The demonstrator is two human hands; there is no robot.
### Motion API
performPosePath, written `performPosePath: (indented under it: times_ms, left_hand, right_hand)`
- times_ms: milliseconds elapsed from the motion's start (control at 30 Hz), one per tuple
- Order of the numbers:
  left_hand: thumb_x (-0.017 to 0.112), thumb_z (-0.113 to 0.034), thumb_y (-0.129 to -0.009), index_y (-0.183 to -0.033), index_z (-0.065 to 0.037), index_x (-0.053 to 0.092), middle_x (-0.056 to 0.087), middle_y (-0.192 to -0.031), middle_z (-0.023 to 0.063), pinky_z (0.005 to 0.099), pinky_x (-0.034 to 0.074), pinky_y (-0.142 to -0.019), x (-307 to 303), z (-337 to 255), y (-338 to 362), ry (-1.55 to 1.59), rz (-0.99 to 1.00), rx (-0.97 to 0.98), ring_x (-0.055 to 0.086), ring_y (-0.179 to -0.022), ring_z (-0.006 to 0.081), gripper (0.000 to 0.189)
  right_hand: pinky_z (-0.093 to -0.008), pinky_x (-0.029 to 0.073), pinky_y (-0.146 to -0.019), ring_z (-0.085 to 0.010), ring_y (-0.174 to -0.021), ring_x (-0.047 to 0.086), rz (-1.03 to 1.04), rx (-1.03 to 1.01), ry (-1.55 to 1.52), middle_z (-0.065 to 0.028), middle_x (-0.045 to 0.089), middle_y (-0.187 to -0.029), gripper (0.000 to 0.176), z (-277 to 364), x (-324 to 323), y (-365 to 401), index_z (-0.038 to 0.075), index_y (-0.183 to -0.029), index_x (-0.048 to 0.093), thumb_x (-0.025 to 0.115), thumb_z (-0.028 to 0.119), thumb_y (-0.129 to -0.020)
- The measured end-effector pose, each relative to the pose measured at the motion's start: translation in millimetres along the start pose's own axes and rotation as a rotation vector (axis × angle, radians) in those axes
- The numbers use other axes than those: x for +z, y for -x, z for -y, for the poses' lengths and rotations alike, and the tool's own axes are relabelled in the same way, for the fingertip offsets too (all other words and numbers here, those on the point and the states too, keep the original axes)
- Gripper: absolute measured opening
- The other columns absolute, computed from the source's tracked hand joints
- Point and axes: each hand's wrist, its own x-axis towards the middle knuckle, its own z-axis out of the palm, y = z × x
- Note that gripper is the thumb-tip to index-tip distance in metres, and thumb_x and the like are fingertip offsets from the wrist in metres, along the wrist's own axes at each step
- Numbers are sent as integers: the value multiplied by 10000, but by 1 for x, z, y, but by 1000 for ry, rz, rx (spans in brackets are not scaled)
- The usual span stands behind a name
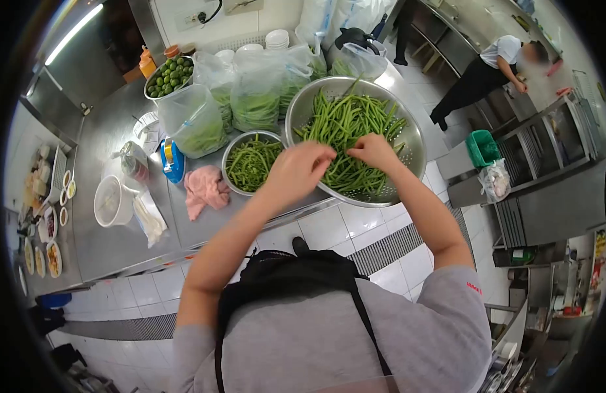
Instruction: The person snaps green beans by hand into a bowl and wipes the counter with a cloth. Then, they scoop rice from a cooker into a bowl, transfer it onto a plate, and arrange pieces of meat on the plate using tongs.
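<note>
A large steel colander [414, 134] full of long green beans [355, 118] stands at the counter's right end. Over its near side my left hand [299, 167] is closed in a pinch, with what looks like a green bean at the fingertips. Facing it a short gap away, my right hand [376, 154] pinches too, apparently on the same bean; its tips partly hide it. Left of the colander, beside my left wrist, a smaller steel bowl [232, 185] contains short cut pieces of green bean [254, 160].
Plastic bags of green vegetables [256, 98] and a bowl of green limes [170, 77] line the back. A pink cloth [206, 190], a blue tape dispenser [173, 160] and a white tub [113, 202] lie leftward. Another person [493, 72] works at the far right.
</note>
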Motion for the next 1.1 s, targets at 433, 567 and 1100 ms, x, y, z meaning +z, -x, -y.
performPosePath:
  times_ms: [433, 567, 1100]
  left_hand:
    - [616, -148, -772, -943, -45, 628, 630, -872, 109, 292, 497, -649, 43, 20, -109, -112, -210, 29, 616, -713, 208, 200]
    - [566, -110, -846, -982, 25, 570, 626, -857, 75, 221, 514, -676, 44, -6, -93, 983, -362, -394, 613, -725, 130, 192]
    - [555, -179, -796, -982, -8, 598, 609, -730, 123, 322, 461, -606, 70, -37, -45, -48, -200, 223, 568, -610, 285, 256]
  right_hand:
    - [-242, 484, -587, -149, -628, 592, -311, 53, -1321, -83, 614, -767, 94, -20, -40, 65, -16, -856, 598, 603, 58, -798]
    - [-231, 493, -583, -136, -622, 595, -302, 37, -1476, -77, 618, -749, 133, -13, -35, 68, -43, -888, 604, 617, 46, -790]
    - [-235, 499, -614, -141, -661, 611, -72, -222, -1444, -78, 611, -760, 82, -4, -36, 62, -38, -877, 574, 576, -13, -799]
